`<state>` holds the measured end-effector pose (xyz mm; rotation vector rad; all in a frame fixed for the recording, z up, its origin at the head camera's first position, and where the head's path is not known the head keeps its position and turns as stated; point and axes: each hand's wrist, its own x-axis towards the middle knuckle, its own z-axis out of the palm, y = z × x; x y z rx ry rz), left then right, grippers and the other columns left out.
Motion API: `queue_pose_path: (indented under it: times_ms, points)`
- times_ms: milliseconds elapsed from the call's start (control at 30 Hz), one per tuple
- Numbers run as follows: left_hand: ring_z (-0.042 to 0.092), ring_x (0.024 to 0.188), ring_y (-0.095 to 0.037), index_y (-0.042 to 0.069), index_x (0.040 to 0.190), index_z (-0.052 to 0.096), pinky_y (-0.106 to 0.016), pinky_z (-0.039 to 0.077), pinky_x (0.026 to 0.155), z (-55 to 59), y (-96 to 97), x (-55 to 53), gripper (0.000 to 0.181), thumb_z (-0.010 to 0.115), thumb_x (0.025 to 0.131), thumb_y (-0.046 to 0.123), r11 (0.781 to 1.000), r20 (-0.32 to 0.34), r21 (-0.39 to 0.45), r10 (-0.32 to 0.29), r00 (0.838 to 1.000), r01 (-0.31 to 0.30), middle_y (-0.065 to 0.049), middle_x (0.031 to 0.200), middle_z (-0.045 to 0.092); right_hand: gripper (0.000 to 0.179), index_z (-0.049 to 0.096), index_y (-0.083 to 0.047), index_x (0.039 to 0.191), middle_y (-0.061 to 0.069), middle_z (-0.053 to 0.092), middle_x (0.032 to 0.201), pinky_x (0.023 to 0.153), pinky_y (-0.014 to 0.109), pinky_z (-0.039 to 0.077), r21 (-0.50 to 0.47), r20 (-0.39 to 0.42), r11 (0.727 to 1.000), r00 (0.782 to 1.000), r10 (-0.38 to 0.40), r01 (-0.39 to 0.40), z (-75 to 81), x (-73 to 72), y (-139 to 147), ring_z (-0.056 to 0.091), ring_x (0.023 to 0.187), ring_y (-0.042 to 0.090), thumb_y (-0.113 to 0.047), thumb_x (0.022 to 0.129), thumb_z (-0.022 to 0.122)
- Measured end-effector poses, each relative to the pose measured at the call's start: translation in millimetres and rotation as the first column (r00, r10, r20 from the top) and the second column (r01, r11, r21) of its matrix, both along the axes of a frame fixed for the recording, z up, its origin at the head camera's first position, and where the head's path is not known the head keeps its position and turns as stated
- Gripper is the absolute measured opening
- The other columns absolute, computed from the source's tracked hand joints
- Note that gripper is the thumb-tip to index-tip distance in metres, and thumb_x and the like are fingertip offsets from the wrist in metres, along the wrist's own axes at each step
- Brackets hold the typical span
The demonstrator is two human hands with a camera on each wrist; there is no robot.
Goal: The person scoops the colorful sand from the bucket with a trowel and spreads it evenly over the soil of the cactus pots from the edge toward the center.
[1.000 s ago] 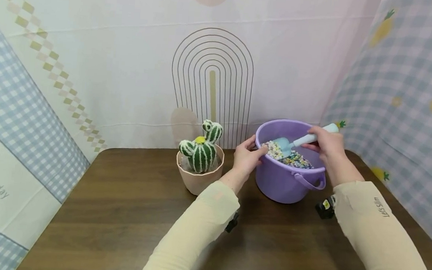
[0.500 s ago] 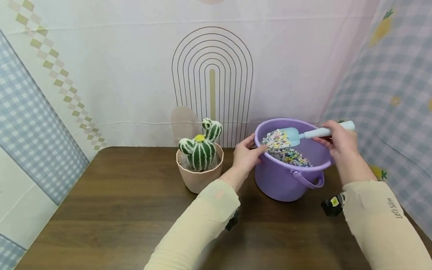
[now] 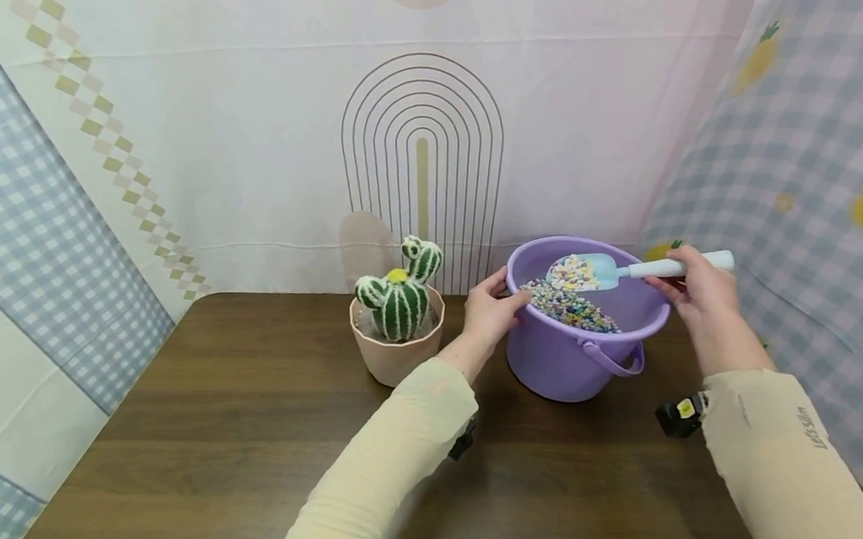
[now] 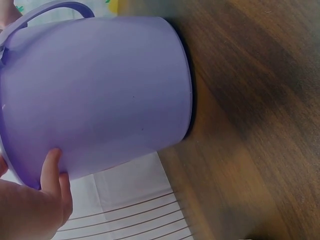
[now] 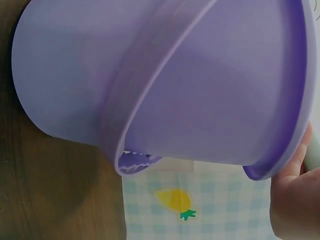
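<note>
A purple bucket [image 3: 560,366] stands on the table at the right, with small multicoloured beads [image 3: 575,309] inside. My left hand [image 3: 490,311] grips its rim on the left side, thumb over the edge and fingers against the outer wall. In the left wrist view those fingers [image 4: 51,172] lie on the bucket's side just under the rim. My right hand [image 3: 707,301] holds a light blue scoop [image 3: 606,270] by its pale handle. The scoop is level above the beads, within the bucket's mouth, and carries a heap of beads in its blade. The bucket's handle [image 5: 150,75] hangs down in front.
Left of the bucket stands a pinkish pot [image 3: 395,359] with a knitted green cactus [image 3: 402,309] in it. Behind the dark wooden table [image 3: 255,424] hangs a pale printed cloth [image 3: 281,167]. A checked cloth [image 3: 805,187] hangs close at the right.
My right hand has lifted the scoop out of the beads and drawn it to the right, levelling it with a load of beads. The left hand has stayed on the rim.
</note>
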<state>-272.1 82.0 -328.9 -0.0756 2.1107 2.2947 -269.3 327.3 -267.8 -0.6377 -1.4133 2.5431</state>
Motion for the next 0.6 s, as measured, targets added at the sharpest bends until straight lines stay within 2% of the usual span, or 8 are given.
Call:
queue_pose_path:
  times_ms: [400, 500, 600]
  points:
    - [0.064, 0.100, -0.023, 0.011, 0.138, 0.046, -0.030, 0.058, 0.074, 2.4, 3.8, 4.0, 0.061, 0.068, 0.082, 0.009, 0.999, -0.021, -0.040, -0.018, 1.000, 0.018, -0.012, 0.135, 0.054, 0.022, 0.051, -0.010, 0.094, 0.007, 0.060, 0.065, 0.057, 0.027, 0.058, -0.040, 0.028, 0.999, 0.999, -0.030, 0.031, 0.4, 6.5, 3.8, 0.064, 0.056, 0.021, -0.004, 0.080, 0.067]
    - [0.063, 0.103, -0.023, 0.007, 0.137, 0.047, -0.029, 0.057, 0.077, 5.3, 2.1, 4.0, 0.058, 0.067, 0.082, 0.010, 0.989, -0.072, -0.145, -0.025, 0.997, 0.014, -0.013, 0.132, 0.056, 0.022, 0.051, -0.010, 0.095, 0.007, 0.059, 0.065, 0.059, 0.027, 0.058, -0.046, 0.038, 0.998, 0.999, -0.031, 0.033, 1.8, 7.1, 2.6, 0.064, 0.057, 0.021, -0.004, 0.081, 0.067]
    - [0.062, 0.106, -0.023, 0.003, 0.135, 0.049, -0.029, 0.055, 0.083, 9.9, -1.1, 5.5, 0.054, 0.066, 0.084, 0.012, 0.954, -0.153, -0.301, -0.042, 0.987, -0.006, -0.014, 0.128, 0.059, 0.021, 0.051, -0.010, 0.094, 0.008, 0.059, 0.064, 0.059, 0.027, 0.058, -0.058, 0.042, 0.998, 0.999, -0.023, 0.025, 3.1, 8.4, 1.0, 0.064, 0.057, 0.021, -0.004, 0.081, 0.067]
